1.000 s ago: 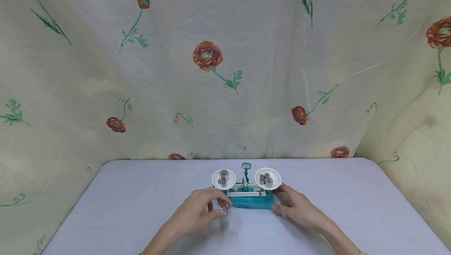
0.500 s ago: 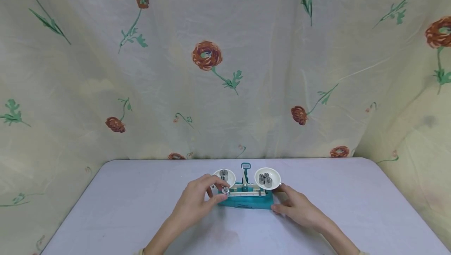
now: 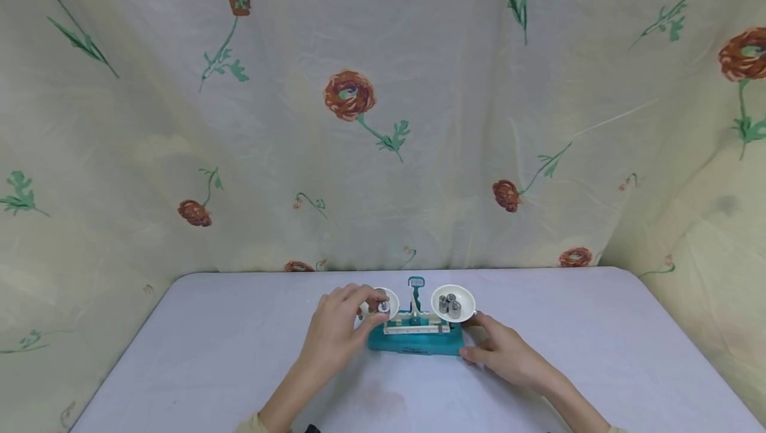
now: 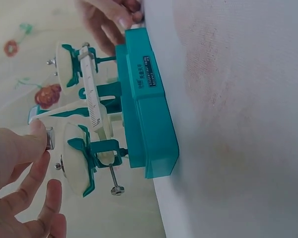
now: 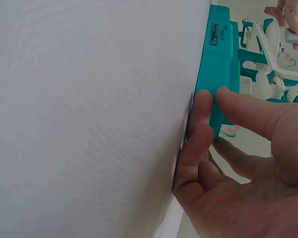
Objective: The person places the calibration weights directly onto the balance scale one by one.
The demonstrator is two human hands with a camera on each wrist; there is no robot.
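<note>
A teal balance scale (image 3: 415,344) with two white pans stands on the table. My left hand (image 3: 336,326) pinches a shiny metal weight (image 3: 383,307) between thumb and fingers, just over the left pan (image 3: 394,301). In the left wrist view this weight (image 4: 50,138) is apart from the pan, and the other fingers are loosely bent. Other weights in the left pan are mostly hidden behind the hand. My right hand (image 3: 509,351) grips the right end of the base, and the right wrist view shows its thumb and fingers around the base corner (image 5: 216,106).
Several metal weights (image 3: 450,306) stand in the right pan (image 3: 470,298). A pointer post (image 3: 417,293) rises between the pans. The white-covered table (image 3: 239,353) ends at a flower-patterned curtain (image 3: 269,120) behind and at the sides.
My left hand has lifted the weight from in front of the base's left end, up and away from me to the left pan. The right hand has stayed on the base.
</note>
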